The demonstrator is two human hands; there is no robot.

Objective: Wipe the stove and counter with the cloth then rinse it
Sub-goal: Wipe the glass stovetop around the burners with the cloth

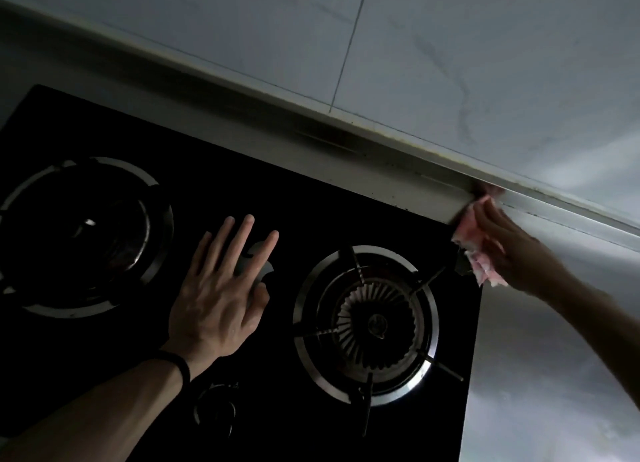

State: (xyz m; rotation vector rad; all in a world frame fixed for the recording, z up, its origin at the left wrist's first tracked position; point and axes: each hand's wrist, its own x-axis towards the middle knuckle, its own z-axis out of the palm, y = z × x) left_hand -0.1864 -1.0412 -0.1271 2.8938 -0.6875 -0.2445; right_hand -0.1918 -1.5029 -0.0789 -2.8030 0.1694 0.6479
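Note:
A black glass gas stove (263,202) with two burners fills the lower left of the head view. My left hand (221,288) lies flat on the glass between the burners, fingers spread, a dark band on its wrist. My right hand (509,250) grips a pink cloth (471,229) and presses it on the grey counter (540,323) at the stove's far right corner, against the raised back ledge (415,181). The hand is blurred.
The left burner (83,233) has a round ring; the right burner (367,323) carries a metal pot stand with prongs. A control knob (214,409) sits at the stove's front. A pale tiled wall (450,63) rises behind the ledge.

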